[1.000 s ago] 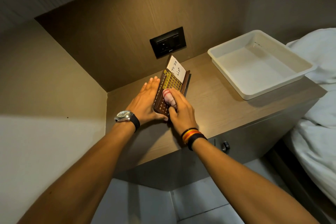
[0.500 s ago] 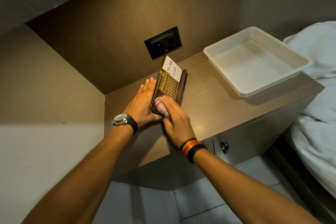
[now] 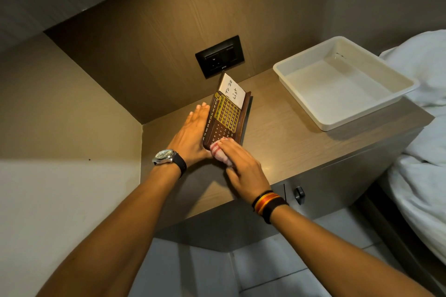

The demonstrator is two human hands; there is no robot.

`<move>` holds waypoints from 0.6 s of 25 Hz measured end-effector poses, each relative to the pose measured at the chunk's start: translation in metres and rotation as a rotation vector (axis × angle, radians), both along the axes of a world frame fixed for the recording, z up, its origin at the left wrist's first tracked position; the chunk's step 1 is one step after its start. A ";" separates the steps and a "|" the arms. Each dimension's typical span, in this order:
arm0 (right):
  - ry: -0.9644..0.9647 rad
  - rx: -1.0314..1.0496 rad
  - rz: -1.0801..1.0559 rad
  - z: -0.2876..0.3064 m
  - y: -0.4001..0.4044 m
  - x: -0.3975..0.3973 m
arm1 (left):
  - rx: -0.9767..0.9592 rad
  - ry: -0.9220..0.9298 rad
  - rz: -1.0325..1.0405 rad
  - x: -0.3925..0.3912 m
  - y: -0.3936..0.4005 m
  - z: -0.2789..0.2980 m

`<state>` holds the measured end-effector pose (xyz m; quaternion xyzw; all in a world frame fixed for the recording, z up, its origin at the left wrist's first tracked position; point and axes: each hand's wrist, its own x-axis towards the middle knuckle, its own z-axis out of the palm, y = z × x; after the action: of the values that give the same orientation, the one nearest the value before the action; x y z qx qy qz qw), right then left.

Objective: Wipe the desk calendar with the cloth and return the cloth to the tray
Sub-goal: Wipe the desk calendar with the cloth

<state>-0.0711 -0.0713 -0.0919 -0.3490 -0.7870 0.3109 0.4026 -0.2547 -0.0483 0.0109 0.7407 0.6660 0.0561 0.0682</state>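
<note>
A dark wooden desk calendar (image 3: 226,116) with a gold date grid and a white "To Do List" note lies flat on the wooden bedside top. My left hand (image 3: 190,135) rests flat against its left edge, fingers straight. My right hand (image 3: 241,166) is closed on a bunched white-and-red checked cloth (image 3: 220,153) and presses it on the calendar's near end. An empty white plastic tray (image 3: 400,93) sits at the right end of the top.
A black wall socket (image 3: 219,56) is set in the wood panel behind the calendar. White bedding (image 3: 424,166) lies to the right of the cabinet. A cabinet door knob (image 3: 299,194) shows below the top's front edge. Tiled floor is underneath.
My right hand with the cloth has slid from the middle of the calendar toward its near end. My left hand has stayed against the calendar's left edge.
</note>
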 end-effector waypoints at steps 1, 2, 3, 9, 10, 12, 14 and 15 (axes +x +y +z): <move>0.014 -0.017 -0.033 0.001 0.007 0.005 | 0.000 -0.001 0.008 0.002 0.000 0.001; 0.041 -0.042 -0.088 0.006 0.017 0.005 | -0.002 -0.006 0.018 0.003 0.001 0.001; 0.069 -0.059 -0.137 0.015 0.029 0.001 | 0.000 -0.011 0.027 0.004 0.001 0.001; 0.018 0.029 -0.092 0.036 0.033 -0.027 | -0.005 -0.041 0.057 0.004 -0.002 -0.003; -0.009 0.088 -0.038 0.026 0.021 -0.019 | -0.006 -0.051 0.054 0.003 -0.003 -0.003; -0.054 0.172 0.035 0.011 0.010 0.002 | 0.004 -0.044 0.035 0.005 -0.002 -0.002; -0.033 0.123 -0.038 0.013 0.029 0.009 | 0.009 -0.025 0.031 0.009 0.001 0.000; -0.034 0.067 -0.101 0.018 0.041 0.005 | 0.011 -0.025 0.036 0.012 0.003 0.001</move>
<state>-0.0659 -0.0306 -0.0738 -0.3800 -0.7851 0.2578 0.4156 -0.2430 -0.0455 0.0119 0.7280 0.6782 0.0701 0.0716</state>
